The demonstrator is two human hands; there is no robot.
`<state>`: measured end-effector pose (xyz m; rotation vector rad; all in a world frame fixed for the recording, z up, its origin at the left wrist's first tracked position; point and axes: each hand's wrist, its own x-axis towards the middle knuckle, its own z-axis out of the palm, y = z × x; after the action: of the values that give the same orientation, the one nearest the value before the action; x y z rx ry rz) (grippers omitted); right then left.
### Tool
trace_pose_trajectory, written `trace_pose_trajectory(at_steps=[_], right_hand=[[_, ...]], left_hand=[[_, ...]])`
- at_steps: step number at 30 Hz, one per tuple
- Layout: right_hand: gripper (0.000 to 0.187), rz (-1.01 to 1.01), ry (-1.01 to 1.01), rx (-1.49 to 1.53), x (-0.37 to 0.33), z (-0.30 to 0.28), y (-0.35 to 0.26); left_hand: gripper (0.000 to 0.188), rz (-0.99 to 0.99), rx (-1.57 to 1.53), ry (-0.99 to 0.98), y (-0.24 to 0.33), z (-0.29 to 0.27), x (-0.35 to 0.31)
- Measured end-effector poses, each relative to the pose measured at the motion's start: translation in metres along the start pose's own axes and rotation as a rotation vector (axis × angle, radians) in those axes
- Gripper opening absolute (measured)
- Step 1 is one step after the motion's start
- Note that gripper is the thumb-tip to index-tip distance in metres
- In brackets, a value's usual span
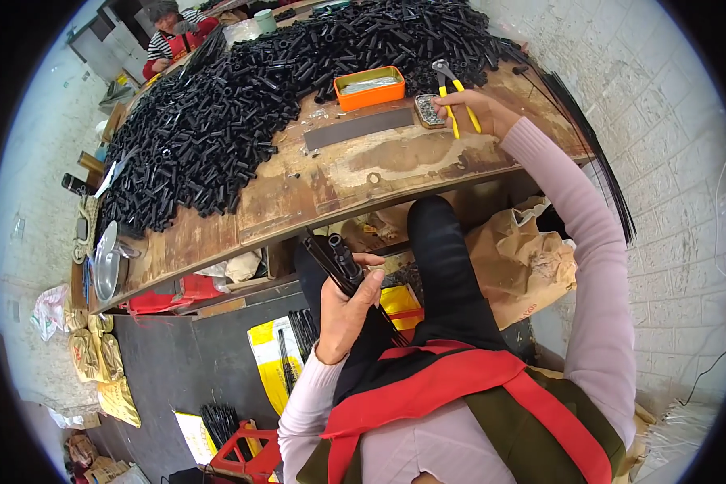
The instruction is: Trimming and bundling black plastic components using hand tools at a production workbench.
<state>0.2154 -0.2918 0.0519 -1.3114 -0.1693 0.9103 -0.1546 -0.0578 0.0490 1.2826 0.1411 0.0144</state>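
Note:
In my left hand (347, 316), held over my lap in front of the table edge, is a bundle of thin black rods with a black tubular piece (343, 256) at its upper end. My right hand (482, 111) reaches out over the table. Its fingers are closed around yellow-handled pliers (440, 71), whose metal jaws point away from me. Close beside the pliers stands a small tin (426, 111) of tiny metal parts. An orange box (371, 96) with thin silvery pieces lies farther left, behind a flat grey strip (358, 130).
A big heap of short black tubes (210, 121) covers much of the wooden table (331, 181). A round metal lid (106, 260) leans at its left end. Long black rods (601, 161) hang by the right wall. Another person (173, 40) sits beyond the heap. A brown paper bag (516, 262) stands beside my leg.

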Motion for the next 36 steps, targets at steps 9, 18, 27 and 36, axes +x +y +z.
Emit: trace_pose_trajectory(at_steps=[9, 18, 27, 36], right_hand=[[0.018, -0.270, -0.009, -0.148, -0.134, 0.182, 0.066], [0.009, -0.539, 0.036, -0.380, -0.180, 0.234, 0.129], [0.006, -0.515, 0.059, -0.579, -0.191, 0.241, 0.119], [0.009, -0.546, 0.073, -0.642, -0.192, 0.244, 0.111]], left_hand=[[0.033, 0.128, 0.019, -0.082, -0.010, -0.011, -0.017], [0.058, 0.250, -0.025, -0.254, -0.007, 0.000, -0.023], [0.059, 0.235, -0.047, -0.308, -0.013, -0.001, -0.028], [0.056, 0.240, -0.091, -0.297, -0.013, -0.001, -0.028]])
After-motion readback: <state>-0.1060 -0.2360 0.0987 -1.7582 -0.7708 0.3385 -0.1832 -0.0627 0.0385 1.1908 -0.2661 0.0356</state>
